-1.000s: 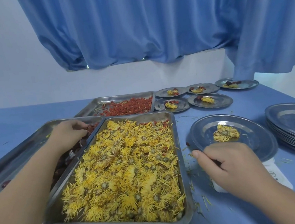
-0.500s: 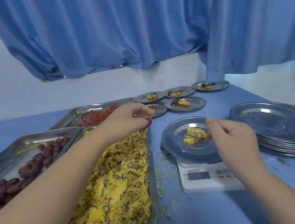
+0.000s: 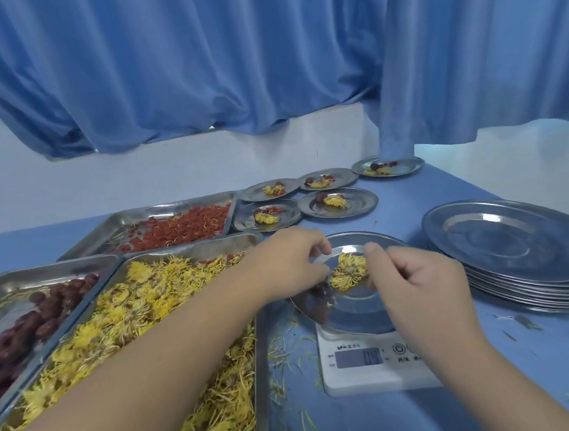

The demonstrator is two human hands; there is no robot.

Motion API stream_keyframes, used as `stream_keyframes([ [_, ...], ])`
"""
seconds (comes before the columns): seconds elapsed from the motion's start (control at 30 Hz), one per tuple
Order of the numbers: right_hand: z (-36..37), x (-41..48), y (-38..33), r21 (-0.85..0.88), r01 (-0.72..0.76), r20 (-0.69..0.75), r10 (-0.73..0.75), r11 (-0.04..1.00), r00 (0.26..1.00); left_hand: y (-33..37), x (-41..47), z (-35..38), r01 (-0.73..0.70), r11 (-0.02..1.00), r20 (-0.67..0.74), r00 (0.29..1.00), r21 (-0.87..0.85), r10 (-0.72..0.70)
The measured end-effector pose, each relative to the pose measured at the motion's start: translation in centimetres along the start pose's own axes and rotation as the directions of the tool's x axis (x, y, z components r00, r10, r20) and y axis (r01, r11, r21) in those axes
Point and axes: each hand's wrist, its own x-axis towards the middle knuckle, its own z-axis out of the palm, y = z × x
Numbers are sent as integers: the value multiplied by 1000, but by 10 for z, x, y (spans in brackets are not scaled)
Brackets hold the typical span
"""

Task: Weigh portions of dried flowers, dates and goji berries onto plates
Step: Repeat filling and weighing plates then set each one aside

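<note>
Dried flowers [image 3: 139, 296] are heaping the flower tray [image 3: 210, 247], the biggest thing in front of me, with my left forearm crossing over it. Dates [image 3: 28, 327] are lying in the date tray [image 3: 47, 268] to its left, and goji berries [image 3: 181, 226] are spreading over the goji tray [image 3: 172, 206] behind. Spare plates [image 3: 513, 250] are waiting in a stack on my right; five filled plates [image 3: 337, 202] are sitting at the back. Between tray and stack the plate [image 3: 354, 315] is resting on the scale [image 3: 376, 377], carrying one flower [image 3: 348, 271] and a date [image 3: 319, 294] just beside it on the left.

My left hand [image 3: 290, 263] is hovering over the plate's left rim with fingers curled above that date; I cannot tell whether they are gripping it or letting it go. My right hand [image 3: 416, 279] is nipping the flower's right edge between curled thumb and forefinger. I am judging this the date step of a portion, with no goji on the plate yet. The next move is calling for both hands lifting clear so the scale can settle, a look at its display [image 3: 357, 357], which is reading blurred to me, then a reach to the goji tray for berries.

Blue curtain [image 3: 194, 68] is hanging across a white wall [image 3: 136, 183]; the blue table [image 3: 498, 396] is carrying everything, with loose petals [image 3: 281, 349] littering it beside the scale.
</note>
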Motion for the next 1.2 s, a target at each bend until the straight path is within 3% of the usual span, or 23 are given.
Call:
stream_keyframes([
  [0.17,11,-1,-9,37,12,78,-15,999,997,-25,-6,-15,-10,994,-53,998,106,15],
  [0.33,31,35,-23,-77,94,283,-69,993,957,-83,-12,-47,156,980,-117,983,122,-142],
  [0.47,43,75,-33,-121,274,373,-212,954,903,-151,-12,-72,371,928,-250,902,33,-352],
  [0.57,48,101,-25,-137,241,414,-166,961,895,-196,-13,-79,468,872,-307,816,-146,-490],
  [0.73,57,117,0,-197,154,417,-59,968,907,-238,4,-66,559,826,-272,786,-72,-556],
  [1.07,57,124,7,-181,202,473,-95,962,876,-250,74,-36,560,809,-27,825,178,-564],
  [1.2,54,124,-1,-105,195,517,-114,975,848,-246,88,-23,566,814,29,818,132,-574],
])
